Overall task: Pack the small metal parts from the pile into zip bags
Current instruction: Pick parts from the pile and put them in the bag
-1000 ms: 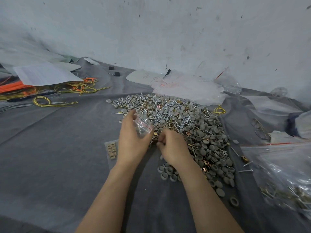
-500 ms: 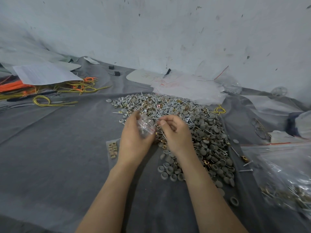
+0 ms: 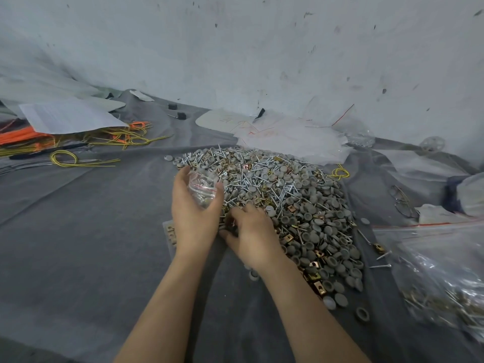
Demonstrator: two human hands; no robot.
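hands at the near edge of the pile of small metal parts (image 3: 288, 200), a heap of silver screws, grey round caps and brass-coloured clips on a grey cloth (image 3: 78, 231). left hand (image 3: 193, 216) curls round a small clear zip bag (image 3: 203, 191) with a red seal line, held just above the pile's left edge; some pieces show through its wall. right hand (image 3: 254, 237) lies knuckles-up beside the left thumb, fingers bent down into the parts; whether it pinches a piece cannot be told, as the fingertips are hidden. step judged in hand: picking parts for the bag. done well, the left hand would hold the mouth spread and close to the pile so the carry is short, while the right takes few pieces at a time and drops them fully past the seal, screw points kept off the film. a large clear plastic bag (image 3: 440, 271) holding parts lies at far right, well apart. writing: a white printed sheet (image 3: 70, 116) at far left carries text too small to read; red marks on the pale sheet (image 3: 227, 121) behind the pile are not legible; no brand shows.
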